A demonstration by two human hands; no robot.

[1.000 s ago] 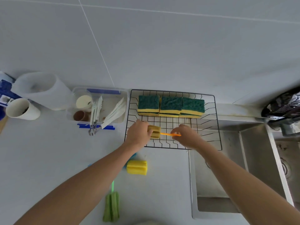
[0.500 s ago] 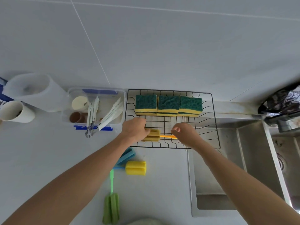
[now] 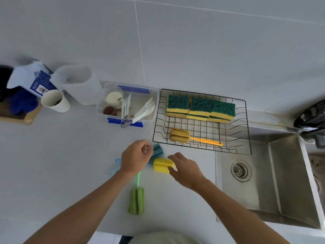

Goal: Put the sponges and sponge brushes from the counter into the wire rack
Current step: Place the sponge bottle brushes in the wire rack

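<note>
The black wire rack (image 3: 248, 127) stands by the wall, next to the sink. Three green-and-yellow sponges (image 3: 200, 107) lean in a row at its back. An orange-handled sponge brush (image 3: 180, 135) lies across its front, free of both hands. On the counter below lie a blue sponge brush (image 3: 158, 150), a yellow sponge brush (image 3: 161, 165) and a green sponge brush (image 3: 136, 199). My left hand (image 3: 135, 158) hovers loosely curled over the blue brush's handle, gripping nothing I can see. My right hand (image 3: 184, 169) is spread, with its thumb at the yellow brush's head.
A clear plastic tub (image 3: 153, 103) with tongs and cups sits left of the rack. Further left are a white jug (image 3: 79, 85), a paper cup (image 3: 54, 101) and a blue-and-white packet (image 3: 31, 80). The steel sink (image 3: 281, 173) drops away at right.
Both hands let go of the orange-handled brush, which now lies in the rack. They drew back toward me to the blue and yellow brushes on the counter.
</note>
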